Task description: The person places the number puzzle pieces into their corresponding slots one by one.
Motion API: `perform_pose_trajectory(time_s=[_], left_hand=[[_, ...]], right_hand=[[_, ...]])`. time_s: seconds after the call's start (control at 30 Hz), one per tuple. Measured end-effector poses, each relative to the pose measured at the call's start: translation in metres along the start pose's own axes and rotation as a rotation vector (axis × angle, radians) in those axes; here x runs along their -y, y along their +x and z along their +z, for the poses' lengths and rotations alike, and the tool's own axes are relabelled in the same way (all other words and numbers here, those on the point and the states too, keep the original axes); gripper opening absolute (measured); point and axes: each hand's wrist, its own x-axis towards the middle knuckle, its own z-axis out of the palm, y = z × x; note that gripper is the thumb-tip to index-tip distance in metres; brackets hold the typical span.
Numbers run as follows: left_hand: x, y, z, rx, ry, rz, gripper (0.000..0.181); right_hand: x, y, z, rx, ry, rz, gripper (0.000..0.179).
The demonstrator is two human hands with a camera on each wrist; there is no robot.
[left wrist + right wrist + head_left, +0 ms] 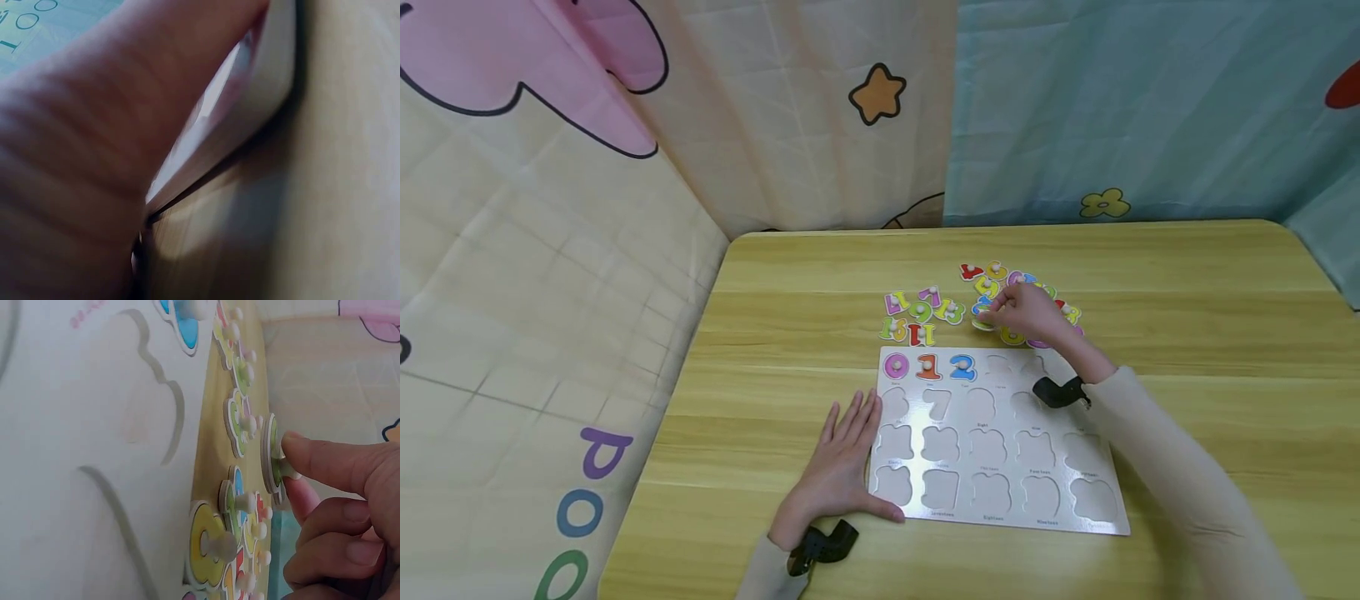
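Observation:
A white number puzzle board [1007, 492] lies on the table, with a pink 0 [896, 366], an orange 1 [928, 367] and a blue 2 [962, 367] in its top row. My left hand [842, 467] rests spread along the board's left edge, thumb at the lower corner. Beyond the board, my right hand [1026, 312] pinches the knob of a green-faced puzzle piece [272, 456] between thumb and finger. It is held edge-on in the right wrist view, so its number is hidden. A yellow knobbed piece [209, 547] lies below it there.
Loose number pieces form two groups behind the board: a left one around a green 6 [920, 312] and a right one, partly behind my right hand, with a red piece [972, 272]. Printed curtains [805, 125] hang past the table's [760, 350] back edge.

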Motion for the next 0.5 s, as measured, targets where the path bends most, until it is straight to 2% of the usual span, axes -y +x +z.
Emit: perform_pose_trajectory(time_s=[0.27,0.5], left_hand=[[0.0,0.0,0.002,-0.009,0.006,0.002,0.147],[0.0,0.0,0.001,0.003,0.0,-0.002,0.146]], right_hand=[[-0.013,-0.028,0.001,0.084,-0.002,-0.02,0.031],[-0.02,-0.04,0.004,0.147,-0.02,-0.05,0.029]])
